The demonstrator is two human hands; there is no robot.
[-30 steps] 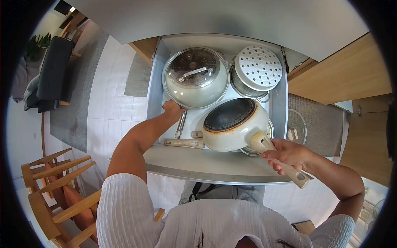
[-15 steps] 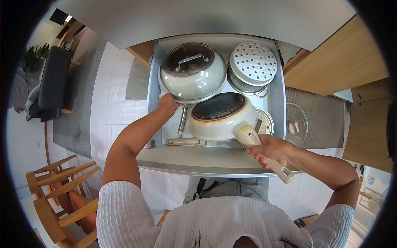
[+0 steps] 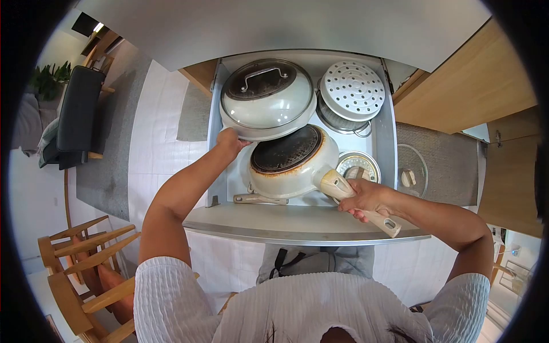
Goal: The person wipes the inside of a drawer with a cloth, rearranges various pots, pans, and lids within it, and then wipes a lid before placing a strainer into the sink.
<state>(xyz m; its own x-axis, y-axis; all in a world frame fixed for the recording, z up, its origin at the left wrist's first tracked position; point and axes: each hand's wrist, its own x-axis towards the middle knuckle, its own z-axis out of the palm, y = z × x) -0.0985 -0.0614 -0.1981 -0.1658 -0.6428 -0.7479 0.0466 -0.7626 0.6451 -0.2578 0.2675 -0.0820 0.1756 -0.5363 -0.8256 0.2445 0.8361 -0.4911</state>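
Note:
My right hand (image 3: 367, 198) is wrapped round the beige handle of a cream frying pan (image 3: 286, 180). That pan lies bottom-up and tilted in the drawer, its dark base scorched brown at the edge. At the near left side of a large cream pan with a domed lid (image 3: 269, 113), my left hand (image 3: 230, 139) is closed on the rim; its fingers are partly hidden. The lidded pan leans slightly and overlaps the far edge of the upturned one. Another beige handle (image 3: 260, 199) lies along the drawer's front.
The open drawer (image 3: 309, 220) also holds a white perforated steamer (image 3: 353, 91) on a metal pot and a round perforated piece (image 3: 359, 166). A glass lid (image 3: 408, 177) lies on the floor mat to the right. A wooden chair (image 3: 91, 268) stands at left.
My right hand has moved the upturned frying pan left, closer under the lidded pan. The round perforated piece shows more, and the metal handle beside the pan is now mostly covered.

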